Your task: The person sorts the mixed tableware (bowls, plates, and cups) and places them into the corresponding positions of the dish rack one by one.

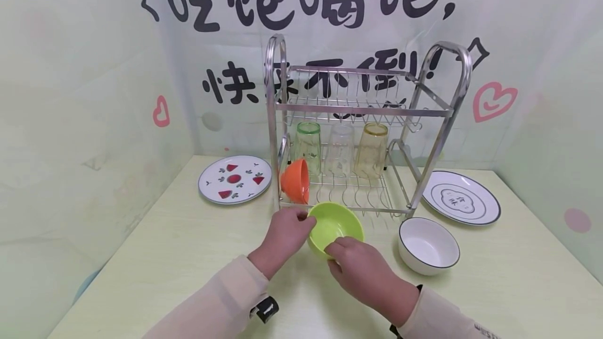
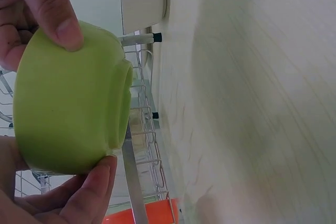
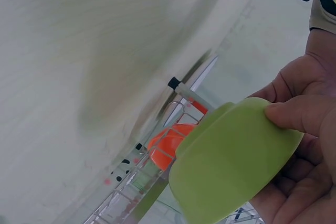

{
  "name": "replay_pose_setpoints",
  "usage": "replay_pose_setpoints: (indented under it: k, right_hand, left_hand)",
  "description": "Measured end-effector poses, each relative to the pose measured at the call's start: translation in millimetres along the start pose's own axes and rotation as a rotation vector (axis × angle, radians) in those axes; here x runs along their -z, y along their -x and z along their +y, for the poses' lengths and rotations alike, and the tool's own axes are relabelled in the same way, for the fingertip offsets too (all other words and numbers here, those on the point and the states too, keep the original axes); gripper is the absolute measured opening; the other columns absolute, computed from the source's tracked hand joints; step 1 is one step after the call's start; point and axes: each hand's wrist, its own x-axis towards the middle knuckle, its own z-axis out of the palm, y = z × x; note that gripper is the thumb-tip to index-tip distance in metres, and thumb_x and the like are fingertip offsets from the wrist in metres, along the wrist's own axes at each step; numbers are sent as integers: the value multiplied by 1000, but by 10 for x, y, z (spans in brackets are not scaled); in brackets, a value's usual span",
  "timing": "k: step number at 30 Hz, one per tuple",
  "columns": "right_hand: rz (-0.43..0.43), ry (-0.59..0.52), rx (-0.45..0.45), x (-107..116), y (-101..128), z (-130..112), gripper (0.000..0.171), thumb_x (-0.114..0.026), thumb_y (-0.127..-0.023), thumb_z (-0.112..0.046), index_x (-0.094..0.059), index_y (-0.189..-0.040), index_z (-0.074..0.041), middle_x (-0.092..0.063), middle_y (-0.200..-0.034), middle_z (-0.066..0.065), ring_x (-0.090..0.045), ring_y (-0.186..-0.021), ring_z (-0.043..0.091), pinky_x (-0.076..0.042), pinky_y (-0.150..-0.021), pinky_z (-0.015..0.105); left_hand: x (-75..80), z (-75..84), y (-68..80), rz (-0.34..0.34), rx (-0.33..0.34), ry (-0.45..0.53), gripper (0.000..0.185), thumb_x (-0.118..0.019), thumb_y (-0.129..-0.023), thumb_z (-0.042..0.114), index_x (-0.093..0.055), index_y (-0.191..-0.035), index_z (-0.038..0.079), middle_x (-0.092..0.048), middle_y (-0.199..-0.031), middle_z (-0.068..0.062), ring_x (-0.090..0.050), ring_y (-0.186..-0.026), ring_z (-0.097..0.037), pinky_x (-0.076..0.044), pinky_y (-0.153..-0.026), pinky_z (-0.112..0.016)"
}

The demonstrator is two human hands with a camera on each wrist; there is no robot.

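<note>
Both my hands are on the green bowl [image 1: 335, 225], held tilted just above the table [image 1: 188, 255], right in front of the rack [image 1: 348, 114]. My left hand [image 1: 284, 234] pinches its left rim, fingers curled. My right hand [image 1: 363, 268] grips the near rim, thumb over the edge. An orange bowl [image 1: 297, 180] stands on edge in the rack's lower tier; three glasses [image 1: 340, 149] sit upside down behind it. A white bowl [image 1: 427, 245] sits on the table to my right.

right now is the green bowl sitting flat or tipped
Tipped. The green bowl is held off the table by both hands, left hand and right hand, its opening tilted toward the camera.
</note>
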Motion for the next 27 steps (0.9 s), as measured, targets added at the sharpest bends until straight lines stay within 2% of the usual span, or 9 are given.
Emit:
replay_pose_setpoints:
  k: [5, 8, 18, 23, 27]
  right_hand:
    - [17, 5, 6, 1, -8, 11, 16, -76, -73, -1, -66, -79, -10, -59, -73, -4, -52, -66, 10, -48, -54, 21]
    - [29, 6, 10, 10, -15, 17, 15, -77, -73, 0, -66, -79, -10, -60, -74, -3, -53, -66, 10, -48, -54, 22]
    - [60, 2, 10, 15, -51, 55, 17, -78, -72, -1, -66, -79, -10, -60, -73, -3, -54, -65, 10, -49, -54, 21]
    - [51, -39, -18, 13, -87, 82, 15, -77, -73, 0, -66, -78, -9, -62, -74, -2, -55, -65, 10, -50, -55, 22]
    - [51, -66, -52, 22, -113, 120, 16, -76, -75, -1, -64, -77, -11, -62, -73, -3, -54, -65, 9, -49, -56, 23]
  left_hand:
    - [21, 25, 5, 0, -12, 23, 22, -58, -89, 12, -71, -101, -1, -65, -80, -6, -53, -69, -17, -46, -59, -26]
    - [23, 29, 1, 7, -29, 29, 23, -58, -89, 12, -71, -104, -1, -68, -87, -7, -56, -74, -18, -50, -63, -28]
    - [58, 54, -14, 20, -50, -4, 22, -57, -91, 15, -65, -104, -1, -64, -90, -8, -55, -77, -21, -50, -66, -31]
    - [89, 63, -36, 15, -36, 19, 31, -56, -94, 23, -63, -113, 0, -65, -100, -9, -58, -87, -22, -53, -75, -34]
    - [129, 59, -54, 37, -27, 47, 30, -56, -94, 25, -63, -113, 2, -64, -102, -8, -59, -91, -22, -53, -77, -34]
